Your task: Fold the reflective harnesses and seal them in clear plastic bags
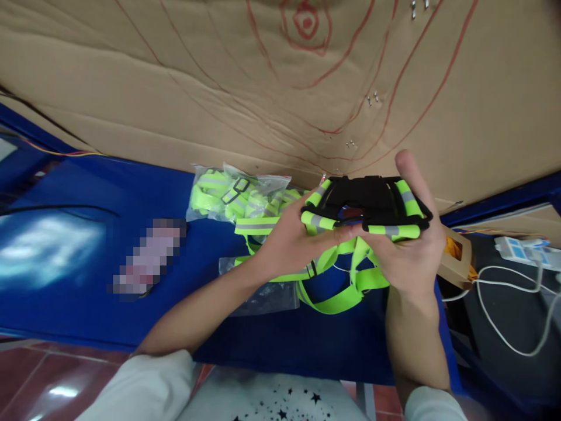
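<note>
Both my hands hold up a neon-yellow reflective strap harness (333, 307) by its large black buckle (366, 197). My left hand (291, 237) grips the strap at the buckle's left end, its thumb along the lower edge. Around the right end is my right hand (409, 251), with one digit raised beyond the buckle and the thumb below it. Grey-striped straps hang in loops from the buckle toward the table. Under them lies a clear plastic bag (267, 298). My left fingers are partly hidden behind the buckle.
Bagged neon straps (236, 193) lie against the cardboard wall (197, 117), which bears red curved lines. A blurred-out flat object (151, 257) rests on the blue table (65, 292). At right are a small cardboard box (458, 257), a white power strip (526, 251) and white cables.
</note>
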### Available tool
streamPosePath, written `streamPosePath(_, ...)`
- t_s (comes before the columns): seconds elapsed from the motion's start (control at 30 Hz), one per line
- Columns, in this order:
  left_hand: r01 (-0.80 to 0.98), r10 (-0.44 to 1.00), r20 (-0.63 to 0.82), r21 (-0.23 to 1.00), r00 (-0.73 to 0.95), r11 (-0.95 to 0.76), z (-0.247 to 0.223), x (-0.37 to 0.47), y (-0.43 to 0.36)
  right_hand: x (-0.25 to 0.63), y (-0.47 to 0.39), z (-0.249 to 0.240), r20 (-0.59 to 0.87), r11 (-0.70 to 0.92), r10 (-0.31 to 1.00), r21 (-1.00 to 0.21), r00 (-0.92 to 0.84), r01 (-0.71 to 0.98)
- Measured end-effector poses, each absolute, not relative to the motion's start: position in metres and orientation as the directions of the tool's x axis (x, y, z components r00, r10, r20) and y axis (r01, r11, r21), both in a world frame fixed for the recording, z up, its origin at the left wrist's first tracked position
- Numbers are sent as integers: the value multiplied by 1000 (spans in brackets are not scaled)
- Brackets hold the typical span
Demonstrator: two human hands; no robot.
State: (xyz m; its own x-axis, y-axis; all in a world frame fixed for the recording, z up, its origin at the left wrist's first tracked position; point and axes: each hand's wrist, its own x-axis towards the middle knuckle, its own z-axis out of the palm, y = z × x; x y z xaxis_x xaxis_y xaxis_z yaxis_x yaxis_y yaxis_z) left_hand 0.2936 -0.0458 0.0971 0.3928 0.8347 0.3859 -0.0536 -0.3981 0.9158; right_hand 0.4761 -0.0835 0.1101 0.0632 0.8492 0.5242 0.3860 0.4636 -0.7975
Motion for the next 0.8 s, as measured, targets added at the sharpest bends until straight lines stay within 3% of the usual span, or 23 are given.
streamPosePath(0.13,42,825,434,876,363,-480,106,278,-46,489,-83,113,220,248,956,-959,-193,137)
streamPosePath(0.27,76,771,344,890,537,-450,118,259,-42,496,-79,110,36,34,944,-999,-329,-13)
streamPosePath(0.43,-4,635,256,929,729,-370,125,247,-34,493,-81,107,60,56,968,-998,-242,-24)
streamPosePath(0.63,-126,651,184,983,737,-134,128,244,-40,490,-86,118,56,56,934,-998,-354,-12)
streamPosePath(0.8,-87,603,240,959,761,-271,123,251,-48,490,-83,117,169,200,928,-978,-333,64)
